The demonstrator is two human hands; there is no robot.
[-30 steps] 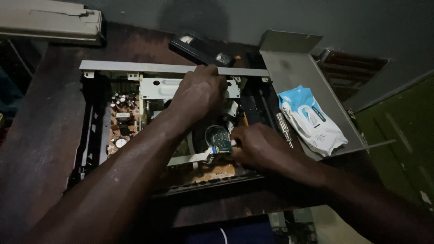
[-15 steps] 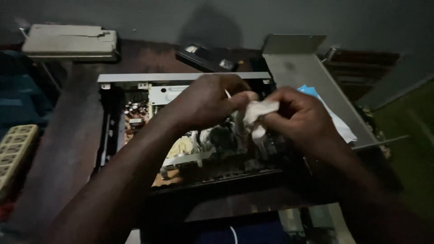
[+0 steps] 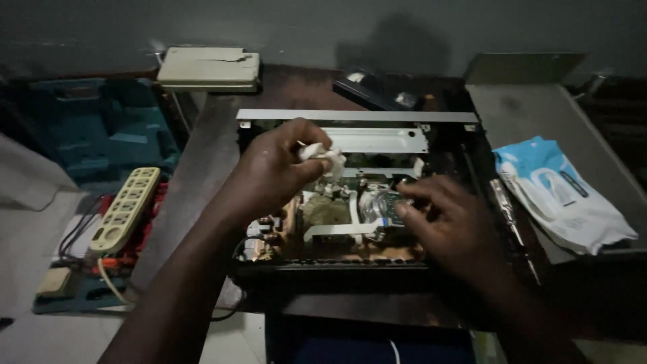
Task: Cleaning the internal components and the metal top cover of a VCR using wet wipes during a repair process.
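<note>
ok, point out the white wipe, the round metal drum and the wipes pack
white wipe [image 3: 322, 156]: head view, crumpled middle, pinched in the left hand.
round metal drum [image 3: 379, 204]: head view, shiny top beside the right hand's fingertips.
wipes pack [image 3: 559, 195]: head view, middle of the blue-and-white front.

white wipe [image 3: 322, 154], blue-white packet [image 3: 561, 194], cream power strip [image 3: 127, 209]

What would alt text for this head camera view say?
A person's left hand holds a crumpled white wipe above an opened video player, while the right hand touches its shiny drum. A blue-and-white wipes pack lies at right.
</note>
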